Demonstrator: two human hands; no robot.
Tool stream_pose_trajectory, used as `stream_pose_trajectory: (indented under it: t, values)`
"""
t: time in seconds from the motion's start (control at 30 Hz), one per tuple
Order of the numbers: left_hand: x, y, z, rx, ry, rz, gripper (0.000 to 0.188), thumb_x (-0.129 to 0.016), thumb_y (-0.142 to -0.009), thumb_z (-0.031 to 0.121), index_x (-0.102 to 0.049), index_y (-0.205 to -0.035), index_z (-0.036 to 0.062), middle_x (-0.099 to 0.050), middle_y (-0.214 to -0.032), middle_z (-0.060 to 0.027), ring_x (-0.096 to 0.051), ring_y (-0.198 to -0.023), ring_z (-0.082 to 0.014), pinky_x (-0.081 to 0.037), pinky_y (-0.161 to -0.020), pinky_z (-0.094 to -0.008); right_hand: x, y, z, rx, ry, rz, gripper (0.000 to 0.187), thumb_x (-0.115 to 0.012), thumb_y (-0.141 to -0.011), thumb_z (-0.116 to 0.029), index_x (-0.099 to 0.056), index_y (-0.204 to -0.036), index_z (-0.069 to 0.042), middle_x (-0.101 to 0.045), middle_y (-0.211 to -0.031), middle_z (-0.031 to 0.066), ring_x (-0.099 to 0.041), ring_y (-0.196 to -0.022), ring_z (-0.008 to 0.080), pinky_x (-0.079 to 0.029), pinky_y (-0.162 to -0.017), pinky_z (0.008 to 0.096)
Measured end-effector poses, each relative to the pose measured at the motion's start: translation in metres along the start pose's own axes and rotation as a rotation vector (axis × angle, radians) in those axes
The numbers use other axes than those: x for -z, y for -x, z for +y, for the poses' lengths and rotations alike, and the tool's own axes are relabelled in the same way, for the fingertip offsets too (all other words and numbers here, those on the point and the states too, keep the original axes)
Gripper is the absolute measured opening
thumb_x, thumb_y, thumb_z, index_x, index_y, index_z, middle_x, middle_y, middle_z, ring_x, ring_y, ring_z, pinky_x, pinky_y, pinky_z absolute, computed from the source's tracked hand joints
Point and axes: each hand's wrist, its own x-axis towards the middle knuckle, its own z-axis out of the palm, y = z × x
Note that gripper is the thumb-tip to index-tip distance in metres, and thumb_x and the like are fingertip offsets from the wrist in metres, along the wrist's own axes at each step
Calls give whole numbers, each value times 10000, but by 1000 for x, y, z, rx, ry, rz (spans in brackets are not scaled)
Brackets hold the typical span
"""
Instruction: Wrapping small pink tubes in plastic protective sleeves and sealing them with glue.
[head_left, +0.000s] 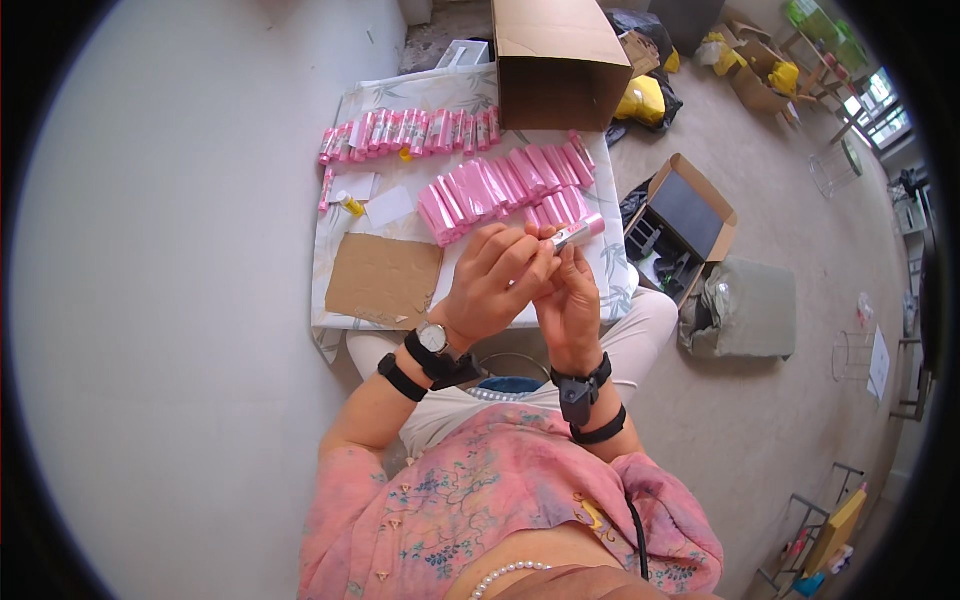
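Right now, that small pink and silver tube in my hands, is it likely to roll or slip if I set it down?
The pink and silver tube looks round and slim, so it would probably roll. Its glossy surface may be slippery. Left hand and right hand pinch it with fingertips, suggesting it is light.

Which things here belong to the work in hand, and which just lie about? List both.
In use:
- small pink and silver tube, held by the left hand and right hand
- rows of pink tubes on the cloth
- brown cardboard sheet

Lying about:
- tall cardboard box
- open box with black tray
- grey bag
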Motion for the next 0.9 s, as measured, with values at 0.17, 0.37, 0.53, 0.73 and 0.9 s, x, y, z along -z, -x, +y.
stream_pose_trajectory:
  t: [0.17, 0.37, 0.53, 0.73, 0.9]
  values:
    - [8, 10, -10, -115, -6, -143, 359, -713, -826, 79, -680, -1171, -13, -637, -1119, -112, -644, -1030, -287, -555, -864, -405, -7, 2, -1, -34, 78, 48, 290, -552, -1083, -121, -539, -1344, 5, -646, -1302, 160, -598, -1324, 310, -515, -1084, 386]
    - [12, 17, -16, -212, 2, -202, 302, -712, -824, 48, -688, -1109, -47, -638, -1122, -132, -653, -1029, -302, -580, -883, -415, -18, 1, 6, 30, 285, 125, 292, -617, -1065, -190, -543, -1287, -15, -681, -1157, 123, -677, -1036, 171, -554, -880, 284]
    - [18, 19, -14, -214, -1, -179, 325, -744, -789, 4, -707, -1103, -76, -641, -1085, -128, -672, -982, -315, -617, -831, -420, -16, -2, 17, 106, 366, 146, 278, -610, -1076, -246, -538, -1232, -28, -698, -1044, 84, -651, -852, 95, -528, -708, 226]
    - [20, 22, -13, -158, 29, -117, 314, -762, -797, -17, -705, -1101, -74, -650, -1054, -118, -685, -963, -317, -623, -784, -410, -16, -1, 18, 118, 440, 135, 313, -546, -1103, -333, -555, -1187, -32, -713, -1003, 100, -648, -776, 85, -521, -645, 219]
    - [23, 26, -11, -157, 7, -192, 312, -725, -797, 29, -699, -1097, -51, -639, -1132, -119, -674, -1063, -297, -589, -879, -404, -14, -5, 19, 98, 449, 144, 399, -474, -1119, -423, -578, -1102, -38, -720, -929, 100, -633, -709, 86, -501, -606, 219]
